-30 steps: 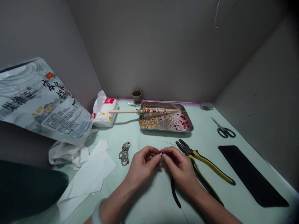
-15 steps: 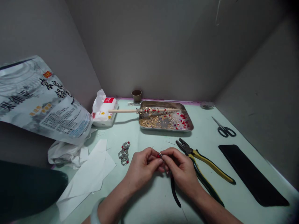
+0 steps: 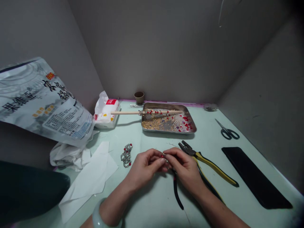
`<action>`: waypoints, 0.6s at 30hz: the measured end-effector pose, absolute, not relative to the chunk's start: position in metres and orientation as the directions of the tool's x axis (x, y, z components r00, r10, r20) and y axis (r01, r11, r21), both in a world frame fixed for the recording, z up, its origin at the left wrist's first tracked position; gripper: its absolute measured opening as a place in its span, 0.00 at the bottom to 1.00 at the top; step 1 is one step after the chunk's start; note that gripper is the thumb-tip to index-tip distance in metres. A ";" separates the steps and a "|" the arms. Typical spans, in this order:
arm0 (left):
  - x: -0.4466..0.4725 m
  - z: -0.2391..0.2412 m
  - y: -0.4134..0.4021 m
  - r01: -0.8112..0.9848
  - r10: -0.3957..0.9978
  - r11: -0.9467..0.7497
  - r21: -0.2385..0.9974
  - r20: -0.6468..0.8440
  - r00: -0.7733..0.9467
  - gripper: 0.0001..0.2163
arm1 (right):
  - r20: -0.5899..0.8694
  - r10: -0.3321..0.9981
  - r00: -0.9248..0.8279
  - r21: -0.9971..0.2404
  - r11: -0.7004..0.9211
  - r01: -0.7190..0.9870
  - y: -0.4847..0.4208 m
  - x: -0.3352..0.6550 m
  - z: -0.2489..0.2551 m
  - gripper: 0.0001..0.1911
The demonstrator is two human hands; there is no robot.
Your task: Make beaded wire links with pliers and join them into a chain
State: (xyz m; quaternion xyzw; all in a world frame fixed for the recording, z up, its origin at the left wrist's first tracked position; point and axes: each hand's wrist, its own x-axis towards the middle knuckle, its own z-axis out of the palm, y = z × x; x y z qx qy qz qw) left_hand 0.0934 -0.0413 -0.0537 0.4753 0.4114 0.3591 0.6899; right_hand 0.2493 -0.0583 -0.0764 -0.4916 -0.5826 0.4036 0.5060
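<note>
Above the table's near middle, my left hand [image 3: 147,164] and my right hand [image 3: 185,167] meet fingertip to fingertip. Both pinch a small beaded wire piece [image 3: 163,155] that shows a red bead; most of it is hidden by my fingers. Under my right hand a black curved tool handle [image 3: 177,193] sticks out, its head covered. Left of my hands lies a coiled beaded wire chain [image 3: 126,155] with red beads. Combination pliers [image 3: 209,162] with yellow and dark green handles lie beside my right hand, partly behind the forearm.
A metal tray [image 3: 169,131] holds gold, clear and red beads, with a bead-wrapped wooden stick [image 3: 125,112] across it. Further off are a tissue pack [image 3: 105,118] and a small cup [image 3: 139,98]. Scissors [image 3: 227,130] and a black pad [image 3: 256,177] lie right, white paper [image 3: 89,177] left.
My fingertips have shifted slightly around the beaded piece, and my right hand has tilted a little. Both hands still pinch it. The tools and tray stay put.
</note>
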 end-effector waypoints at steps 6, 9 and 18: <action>0.092 -0.054 -0.038 -0.153 0.901 0.337 0.929 -0.272 0.337 0.16 | 0.383 0.917 -0.108 -0.845 0.395 0.361 -0.062 0.250 -0.077 0.13; 0.092 -0.056 -0.038 -0.157 0.896 0.346 0.925 -0.276 0.349 0.16 | 0.404 0.906 -0.129 -0.817 0.421 0.395 -0.063 0.249 -0.079 0.11; 0.090 -0.054 -0.039 -0.439 0.932 0.341 0.831 -0.239 0.271 0.15 | 0.389 0.918 -0.082 -0.827 0.387 0.409 -0.061 0.248 -0.081 0.08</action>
